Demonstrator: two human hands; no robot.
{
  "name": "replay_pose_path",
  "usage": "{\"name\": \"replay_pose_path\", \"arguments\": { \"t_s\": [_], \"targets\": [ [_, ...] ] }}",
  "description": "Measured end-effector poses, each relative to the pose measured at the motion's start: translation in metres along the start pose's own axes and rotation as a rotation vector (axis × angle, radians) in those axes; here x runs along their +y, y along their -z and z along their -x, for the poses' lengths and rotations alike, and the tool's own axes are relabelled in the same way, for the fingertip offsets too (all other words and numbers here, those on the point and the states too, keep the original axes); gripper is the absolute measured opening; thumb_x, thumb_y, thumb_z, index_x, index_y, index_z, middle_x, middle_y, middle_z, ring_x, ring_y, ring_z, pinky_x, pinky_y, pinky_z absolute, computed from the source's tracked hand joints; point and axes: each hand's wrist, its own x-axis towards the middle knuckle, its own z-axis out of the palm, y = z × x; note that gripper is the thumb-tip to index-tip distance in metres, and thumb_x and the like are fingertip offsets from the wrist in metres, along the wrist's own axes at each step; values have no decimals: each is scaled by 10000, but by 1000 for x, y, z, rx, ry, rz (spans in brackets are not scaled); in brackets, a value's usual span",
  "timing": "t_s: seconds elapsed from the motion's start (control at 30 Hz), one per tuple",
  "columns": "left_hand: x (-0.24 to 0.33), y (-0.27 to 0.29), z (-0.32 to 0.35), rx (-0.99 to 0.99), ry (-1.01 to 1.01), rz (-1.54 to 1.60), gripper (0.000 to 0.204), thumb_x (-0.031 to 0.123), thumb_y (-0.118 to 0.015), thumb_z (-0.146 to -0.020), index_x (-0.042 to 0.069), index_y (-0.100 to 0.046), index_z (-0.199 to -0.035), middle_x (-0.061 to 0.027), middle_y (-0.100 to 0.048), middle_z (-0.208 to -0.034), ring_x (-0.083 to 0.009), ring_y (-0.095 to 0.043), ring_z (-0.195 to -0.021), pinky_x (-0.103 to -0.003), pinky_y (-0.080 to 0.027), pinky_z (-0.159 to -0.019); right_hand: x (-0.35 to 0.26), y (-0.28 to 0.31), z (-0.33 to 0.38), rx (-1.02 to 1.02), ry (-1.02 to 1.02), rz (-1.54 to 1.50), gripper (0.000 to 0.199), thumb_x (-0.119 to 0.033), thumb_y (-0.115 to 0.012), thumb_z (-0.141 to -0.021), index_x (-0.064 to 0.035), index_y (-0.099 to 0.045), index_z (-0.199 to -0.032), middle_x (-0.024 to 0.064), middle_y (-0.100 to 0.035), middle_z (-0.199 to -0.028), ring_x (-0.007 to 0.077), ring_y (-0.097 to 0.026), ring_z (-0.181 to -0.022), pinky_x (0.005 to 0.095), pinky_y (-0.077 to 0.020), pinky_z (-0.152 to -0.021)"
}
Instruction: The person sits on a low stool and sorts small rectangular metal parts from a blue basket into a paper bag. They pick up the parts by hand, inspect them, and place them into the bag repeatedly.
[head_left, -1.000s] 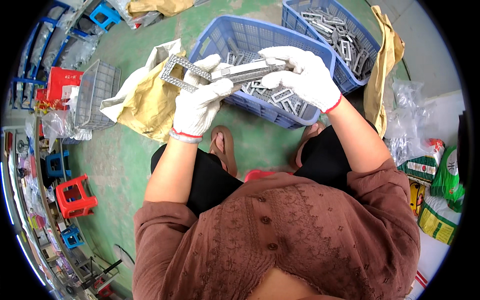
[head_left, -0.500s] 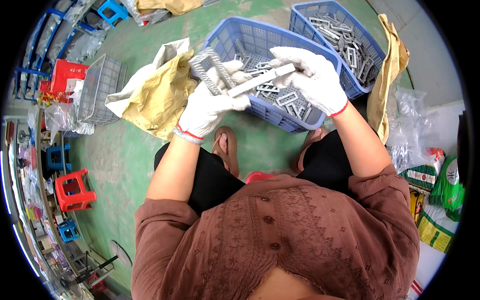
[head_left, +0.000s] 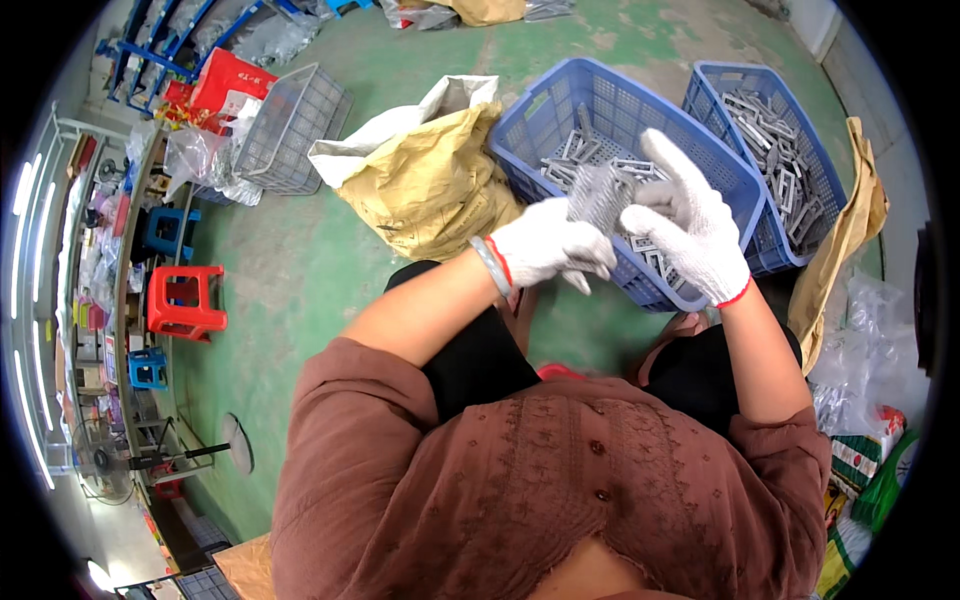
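Observation:
My gloved left hand (head_left: 548, 243) is closed around grey rectangular metal frames (head_left: 600, 197), smeared by motion, so I cannot tell how many. My right hand (head_left: 698, 225), in a white knit glove with a red cuff, has its fingers and thumb spread. Its thumb comes close to the held frames; whether it touches them is unclear. Both hands are over the near side of a blue plastic basket (head_left: 722, 166), which has more loose metal frames (head_left: 576, 150) in it.
A second blue basket (head_left: 712, 92) full of similar frames stands at the right. Left of the near basket slumps a yellow woven sack (head_left: 425, 185). A grey wire crate (head_left: 290, 130), red stool (head_left: 187, 303) and shelving sit farther left. Brown paper (head_left: 838, 240) leans at the right.
The view has shifted, so the scene sits farther right and lower. My right hand has let go of the pale bar-like piece and spread its fingers; the left hand has turned with the frames.

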Motion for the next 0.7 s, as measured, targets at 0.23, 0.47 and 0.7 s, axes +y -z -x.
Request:
{"name": "replay_pose_path", "arguments": {
  "t_s": [0.23, 0.47, 0.7],
  "targets": [
    [125, 79, 34, 738, -280, -1370, 473, 352, -690, -808, 34, -673, -1158, -165, -697, -1112, -245, -685, -960, -331, -536, -826, 7, 30, -14, 113, 13, 191, 618, -124, -750, -883, -69, -494, -1443, 178, -703, -1138, 182, -686, -979, 322, -555, -848],
    [149, 251, 48, 337, 313, -1892, 286, 121, -716, -689, 88, -712, -973, -164, -681, -893, -337, -670, -857, -413, -543, -718, 34, 59, -29, 203, 59, 530, 541, -273, -759, -865, -100, -601, -1353, 119, -686, -1222, 215, -709, -990, 335, -551, -877],
    [148, 253, 64, 313, 197, -2001, 441, 238, -689, -763, 98, -650, -1179, -125, -690, -1153, -351, -615, -1141, -403, -509, -970, 68, 87, -39, 126, -163, 767, 584, -370, -702, -876, -82, -580, -1369, 153, -636, -1320, 282, -671, -1101, 375, -507, -977]
  ]
}}
